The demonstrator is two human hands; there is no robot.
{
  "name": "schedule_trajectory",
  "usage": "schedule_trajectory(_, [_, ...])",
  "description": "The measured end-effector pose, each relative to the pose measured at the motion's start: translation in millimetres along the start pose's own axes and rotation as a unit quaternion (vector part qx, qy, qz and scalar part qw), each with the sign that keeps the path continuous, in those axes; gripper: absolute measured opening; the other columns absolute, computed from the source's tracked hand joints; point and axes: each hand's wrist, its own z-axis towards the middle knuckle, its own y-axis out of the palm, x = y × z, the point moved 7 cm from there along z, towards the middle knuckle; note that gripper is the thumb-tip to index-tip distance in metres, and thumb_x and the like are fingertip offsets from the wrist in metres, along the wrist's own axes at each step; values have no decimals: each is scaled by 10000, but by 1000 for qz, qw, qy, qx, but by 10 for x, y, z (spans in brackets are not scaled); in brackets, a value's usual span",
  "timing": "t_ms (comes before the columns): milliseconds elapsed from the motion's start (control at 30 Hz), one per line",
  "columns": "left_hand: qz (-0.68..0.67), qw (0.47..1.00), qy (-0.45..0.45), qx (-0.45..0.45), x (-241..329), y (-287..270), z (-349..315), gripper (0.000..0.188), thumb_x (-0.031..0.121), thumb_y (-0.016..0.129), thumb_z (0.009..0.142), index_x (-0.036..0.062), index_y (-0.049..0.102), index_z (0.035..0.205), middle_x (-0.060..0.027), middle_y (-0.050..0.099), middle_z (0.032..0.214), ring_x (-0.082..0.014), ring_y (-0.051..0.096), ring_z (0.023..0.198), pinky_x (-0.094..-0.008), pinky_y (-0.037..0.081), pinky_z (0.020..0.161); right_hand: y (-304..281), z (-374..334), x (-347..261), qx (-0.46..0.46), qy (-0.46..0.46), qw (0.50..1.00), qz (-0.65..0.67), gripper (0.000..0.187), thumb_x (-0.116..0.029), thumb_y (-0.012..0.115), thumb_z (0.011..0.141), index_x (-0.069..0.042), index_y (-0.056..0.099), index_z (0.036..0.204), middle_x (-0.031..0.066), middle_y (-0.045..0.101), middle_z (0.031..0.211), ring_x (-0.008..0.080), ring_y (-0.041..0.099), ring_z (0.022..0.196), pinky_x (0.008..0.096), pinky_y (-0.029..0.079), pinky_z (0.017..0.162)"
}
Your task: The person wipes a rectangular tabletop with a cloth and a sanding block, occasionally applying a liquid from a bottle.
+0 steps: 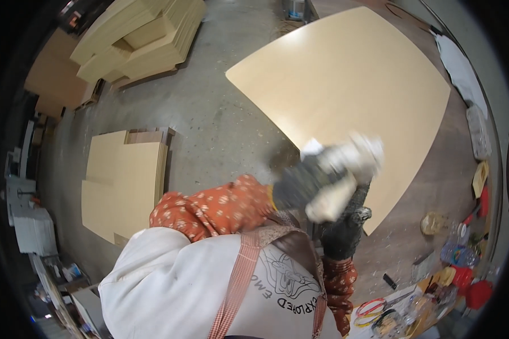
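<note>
Both gloved hands at the near edge of the pale panel (345,73); grip unreadable.
Panel lies flat on our brown bench (390,254), ahead of us. Our left hand (329,172) reaches across over the panel's near part, motion-blurred, with a white mass (361,155) at its finger end; we can't tell if that's cloth or glove, nor how far the fingers are closed. Our right hand (345,234), dark glove, is just below it at the near edge, partly covered; we can't tell finger opening or any hold. Clear jar (434,224) and plastic bottle (460,255) sit to the right on the bench. Panel stack (124,186) to our left, second stack (141,45) beyond it.
</note>
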Motion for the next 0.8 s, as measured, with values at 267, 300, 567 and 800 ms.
schedule_trajectory(267, [287, 942, -18, -171, 290, -1011, 573, 481, 221, 757, 758, 58, 571, 1171, -93, 616, 1146, -208, 584, 1069, -357, 496, 917, -487, 65, -1079, 212, -311, 861, -342, 431, -147, 604, 868, 22, 486, 1246, 179, 502, 1271, 273, 518, 1120, 379, 464, 909])
schedule_trajectory(300, [49, 988, -94, -116, 200, -1487, 788, 428, 274, 728, 795, 40, 596, 1128, -127, 618, 1115, -202, 577, 1078, -369, 479, 929, -495, 71, -1080, 202, -227, 883, -358, 446, -223, 607, 876, 7, 504, 1244, 199, 501, 1283, 321, 487, 1172, 437, 423, 961])
schedule_trajectory(567, [280, 862, -358, -225, -912, -2561, 1573, 443, 335, 589, 899, 11, 566, 1200, -125, 626, 1099, -158, 620, 910, -265, 520, 788, 261, 147, -207, 37, -162, 579, -798, 528, -358, 566, 877, -48, 479, 1295, 182, 410, 1380, 396, 346, 1291, 530, 227, 1078])
schedule_trajectory(800, [49, 865, -331, -373, -1510, -2348, 1495, 455, 373, 548, 905, 20, 573, 1191, -119, 646, 1049, -156, 628, 858, -268, 515, 770, 2338, 1006, 519, -95, -214, 627, -743, 417, -402, 612, 821, -214, 570, 1191, 85, 461, 1335, 380, 355, 1269, 577, 274, 1039])
